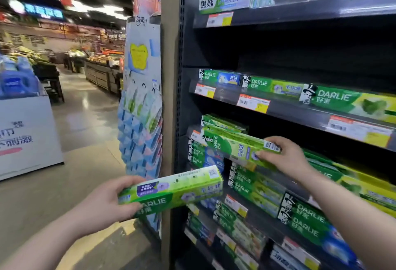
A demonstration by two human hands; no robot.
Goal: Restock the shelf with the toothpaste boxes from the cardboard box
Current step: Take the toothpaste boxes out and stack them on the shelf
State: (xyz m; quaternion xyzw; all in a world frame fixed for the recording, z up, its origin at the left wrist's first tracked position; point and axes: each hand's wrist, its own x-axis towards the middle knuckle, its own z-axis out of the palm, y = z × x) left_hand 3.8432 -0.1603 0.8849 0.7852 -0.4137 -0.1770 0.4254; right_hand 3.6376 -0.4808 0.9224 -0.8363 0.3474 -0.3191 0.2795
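One toothpaste box (pixel 233 146) is being pinched at its barcode end by the right grip (pixel 286 157), its long axis running leftward from that grip onto the shelved stack (pixel 222 122), while a second box (pixel 173 190) is being clasped by the farther, lower left grip (pixel 105 202).

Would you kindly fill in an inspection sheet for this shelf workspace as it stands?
Surface: dark shelf unit, tiers partly stocked with toothpaste boxes.
Job's things: lower green box off the shelf; upper green box at a middle tier; cardboard box not in view.
Clutter: nothing seen.
Grippers: left hand grips the lower green box's end; right hand pinches the upper green box's barcode end.
Cables: nothing seen.
Surroundings: hanging product rack beside the shelf end; shop aisle beyond.
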